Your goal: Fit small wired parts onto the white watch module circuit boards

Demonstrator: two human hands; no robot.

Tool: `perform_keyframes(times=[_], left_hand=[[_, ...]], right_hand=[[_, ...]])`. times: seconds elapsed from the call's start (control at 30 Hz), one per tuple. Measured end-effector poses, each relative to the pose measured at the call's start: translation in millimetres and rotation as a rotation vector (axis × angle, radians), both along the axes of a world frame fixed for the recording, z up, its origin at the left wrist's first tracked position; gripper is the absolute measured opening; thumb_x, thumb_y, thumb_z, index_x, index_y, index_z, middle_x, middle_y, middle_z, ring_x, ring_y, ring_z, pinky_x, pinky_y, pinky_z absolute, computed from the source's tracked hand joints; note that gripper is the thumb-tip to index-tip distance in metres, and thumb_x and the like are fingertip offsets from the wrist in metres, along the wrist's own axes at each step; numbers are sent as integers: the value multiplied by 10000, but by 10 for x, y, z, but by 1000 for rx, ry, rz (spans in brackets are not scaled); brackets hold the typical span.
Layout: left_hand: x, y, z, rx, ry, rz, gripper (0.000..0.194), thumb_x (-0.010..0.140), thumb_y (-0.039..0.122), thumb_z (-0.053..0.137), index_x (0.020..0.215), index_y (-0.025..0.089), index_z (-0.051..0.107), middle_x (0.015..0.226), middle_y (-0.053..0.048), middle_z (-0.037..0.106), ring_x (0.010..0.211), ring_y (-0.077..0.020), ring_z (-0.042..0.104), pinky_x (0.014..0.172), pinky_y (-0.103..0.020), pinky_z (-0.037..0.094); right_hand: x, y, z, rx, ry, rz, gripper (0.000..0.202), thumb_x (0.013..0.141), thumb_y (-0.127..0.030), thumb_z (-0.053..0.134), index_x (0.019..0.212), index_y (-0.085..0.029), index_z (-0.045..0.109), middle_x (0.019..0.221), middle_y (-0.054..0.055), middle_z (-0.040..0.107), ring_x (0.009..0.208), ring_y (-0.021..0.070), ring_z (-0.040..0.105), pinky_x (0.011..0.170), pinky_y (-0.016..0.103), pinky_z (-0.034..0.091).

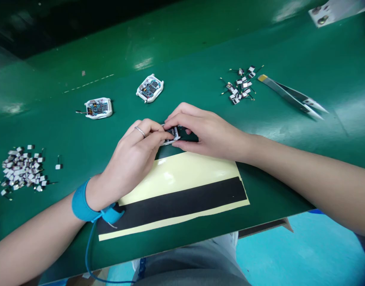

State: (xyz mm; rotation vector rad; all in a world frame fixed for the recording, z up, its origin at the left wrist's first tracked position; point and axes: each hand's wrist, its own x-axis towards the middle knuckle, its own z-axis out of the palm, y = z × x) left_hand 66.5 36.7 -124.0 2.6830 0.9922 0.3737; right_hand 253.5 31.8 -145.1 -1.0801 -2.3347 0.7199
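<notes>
A white smartwatch case (175, 135) with a circuit board inside is held between both hands, just above the yellow sheet. My left hand (137, 153), with a ring on one finger, has its thumb and fingers pressed onto the case's left part. From the other side my right hand (203, 129) grips the case's edges between thumb and fingers. Fingers hide much of the case, so whatever is being pressed inside it cannot be made out. A blue wrist strap (82, 202) with a cord is around the left wrist.
Two more open watch cases (99, 108) (150, 88) lie beyond the hands. Small wired components form a big pile (23, 169) at left and a smaller one (240, 85) at upper right. Tweezers (292, 95) lie right of it. A yellow sheet with a black strip (182, 206) lies near the front edge.
</notes>
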Motion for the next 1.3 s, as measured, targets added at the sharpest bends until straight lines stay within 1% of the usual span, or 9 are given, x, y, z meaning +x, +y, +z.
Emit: perform_keyframes(times=[0.17, 0.27, 0.4, 0.57, 0.77, 0.97, 1.13, 1.2, 1.3], left_hand=[[5, 11, -4, -29, -34, -21, 213, 870, 166, 388, 957, 173, 583, 881, -40, 548, 825, -152, 508, 725, -284, 440], [-1, 4, 0, -46, -53, 0, 209, 866, 155, 397, 963, 162, 582, 895, -42, 544, 831, -148, 509, 727, -275, 440], [-14, -2, 8, -76, -94, 17, 210, 860, 138, 411, 973, 178, 583, 921, -37, 540, 837, -134, 519, 724, -255, 446], [-9, 5, 4, -72, -63, 4, 225, 861, 142, 406, 973, 201, 592, 919, -33, 541, 840, -139, 515, 727, -266, 448], [-4, 6, -13, -79, -94, -1, 218, 852, 136, 423, 967, 196, 598, 912, -37, 543, 834, -142, 519, 709, -269, 449], [1, 35, -8, -35, -81, -27, 208, 850, 134, 418, 933, 184, 602, 875, -44, 550, 802, -148, 519, 695, -283, 453], [-22, 32, 2, -78, -125, -16, 185, 839, 130, 454, 928, 201, 600, 895, -32, 575, 819, -136, 556, 701, -262, 474], [-32, 15, 1, -17, -161, -4, 167, 829, 141, 487, 931, 209, 600, 894, -23, 608, 816, -128, 580, 708, -249, 486], [-35, -11, -4, 133, -165, -17, 135, 804, 144, 535, 890, 213, 614, 864, -10, 650, 782, -130, 607, 704, -249, 504]], right_hand=[[4, -4, -3, 2, -1, 1, 217, 801, -218, 496, 1011, -166, 500, 984, 48, 493, 873, 128, 499, 706, 246, 440], [6, -3, 0, 4, 2, 1, 218, 803, -218, 493, 1012, -156, 501, 977, 54, 494, 871, 130, 502, 703, 247, 439], [6, 0, 1, 5, 4, 1, 212, 804, -215, 487, 1010, -167, 497, 980, 52, 497, 874, 135, 504, 708, 255, 437], [5, 0, -1, 6, 6, -5, 224, 797, -216, 498, 1014, -163, 498, 975, 54, 500, 853, 132, 502, 679, 243, 425], [9, 5, -9, 28, 4, -1, 229, 802, -211, 500, 1021, -144, 505, 962, 56, 497, 852, 129, 498, 678, 238, 417], [-3, 7, -33, 48, 11, 1, 224, 801, -222, 515, 1008, -136, 510, 957, 55, 496, 830, 122, 496, 672, 239, 418], [1, 6, -26, 44, 18, 1, 226, 805, -225, 509, 1012, -135, 512, 965, 56, 501, 854, 126, 501, 682, 243, 428], [3, 5, -22, 39, 12, 2, 228, 799, -214, 512, 1012, -134, 515, 973, 58, 502, 860, 127, 502, 685, 245, 431], [6, 1, -17, 37, 2, 2, 235, 792, -198, 515, 1017, -130, 518, 980, 61, 501, 865, 127, 504, 688, 246, 431]])
